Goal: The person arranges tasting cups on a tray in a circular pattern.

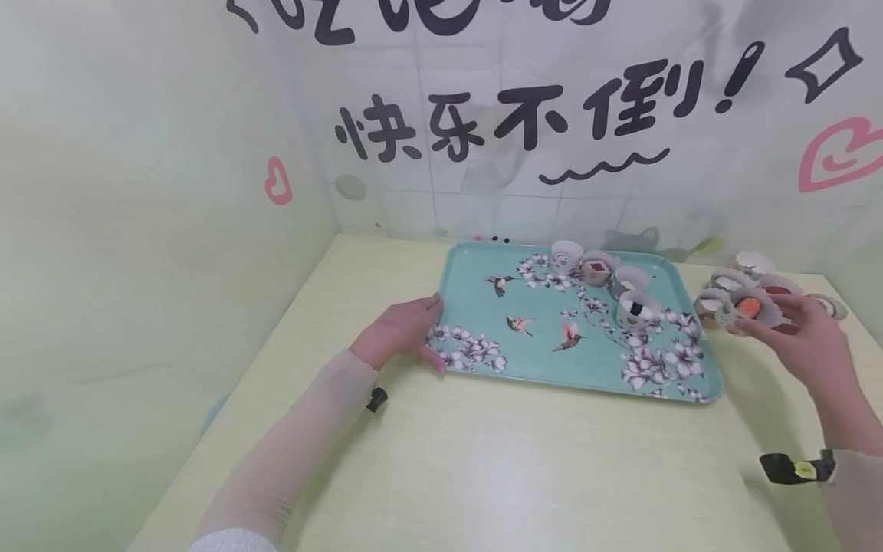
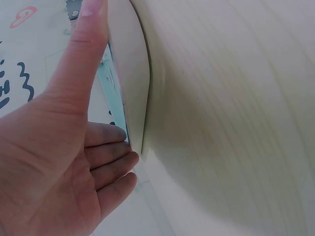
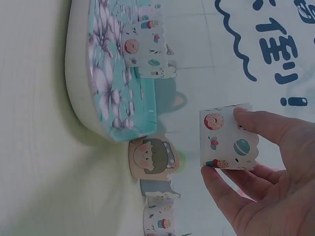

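Observation:
My left hand touches the left edge of a turquoise tray printed with birds and blossoms. Its thumb and fingers look mostly straight in the left wrist view. Over at the right, my right hand pinches a small scallop-edged paper cup printed with a donut and sweets. From the head view that cup has something orange inside. Several similar paper cups stand on the tray's right half; one cup shows a black-and-white item in it.
More filled paper cups cluster on the pale table right of the tray, one printed with a child's face. A wall with black lettering rises behind the table, and another wall borders its left side.

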{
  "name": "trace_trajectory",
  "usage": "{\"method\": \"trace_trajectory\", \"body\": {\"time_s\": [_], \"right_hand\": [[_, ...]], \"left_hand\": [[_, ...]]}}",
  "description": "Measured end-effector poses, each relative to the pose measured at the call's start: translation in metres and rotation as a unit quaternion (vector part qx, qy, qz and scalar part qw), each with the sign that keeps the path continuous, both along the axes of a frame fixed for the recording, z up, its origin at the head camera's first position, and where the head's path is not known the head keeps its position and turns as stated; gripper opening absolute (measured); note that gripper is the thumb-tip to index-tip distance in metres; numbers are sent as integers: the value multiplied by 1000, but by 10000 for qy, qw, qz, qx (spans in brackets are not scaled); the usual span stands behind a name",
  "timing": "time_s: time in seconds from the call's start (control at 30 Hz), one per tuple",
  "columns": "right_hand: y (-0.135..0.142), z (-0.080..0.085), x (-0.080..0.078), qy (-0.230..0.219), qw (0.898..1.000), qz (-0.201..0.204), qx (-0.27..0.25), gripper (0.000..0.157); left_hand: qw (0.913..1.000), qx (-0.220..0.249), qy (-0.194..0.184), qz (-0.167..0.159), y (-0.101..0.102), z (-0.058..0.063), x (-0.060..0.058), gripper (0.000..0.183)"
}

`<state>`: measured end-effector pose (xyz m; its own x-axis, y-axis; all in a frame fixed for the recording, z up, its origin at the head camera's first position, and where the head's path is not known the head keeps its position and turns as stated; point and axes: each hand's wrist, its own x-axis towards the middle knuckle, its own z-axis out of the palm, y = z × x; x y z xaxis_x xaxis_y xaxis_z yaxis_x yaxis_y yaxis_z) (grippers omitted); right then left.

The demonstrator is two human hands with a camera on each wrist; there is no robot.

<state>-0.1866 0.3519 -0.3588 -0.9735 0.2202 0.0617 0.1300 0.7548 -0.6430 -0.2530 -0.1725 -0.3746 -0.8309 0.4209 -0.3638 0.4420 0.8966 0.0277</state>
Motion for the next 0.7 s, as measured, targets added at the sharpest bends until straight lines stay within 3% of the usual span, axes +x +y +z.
{"method": "trace_trajectory", "body": {"time_s": [0.4, 0.7], "right_hand": [[-26, 6, 2, 107, 9976, 583, -347, 81], [-37, 1, 2, 9, 9940, 883, -653, 68]], "left_hand": [[10000, -36, 13, -9, 1, 0, -2, 135], [10000, 35, -27, 59, 1, 0, 0, 134]]}}
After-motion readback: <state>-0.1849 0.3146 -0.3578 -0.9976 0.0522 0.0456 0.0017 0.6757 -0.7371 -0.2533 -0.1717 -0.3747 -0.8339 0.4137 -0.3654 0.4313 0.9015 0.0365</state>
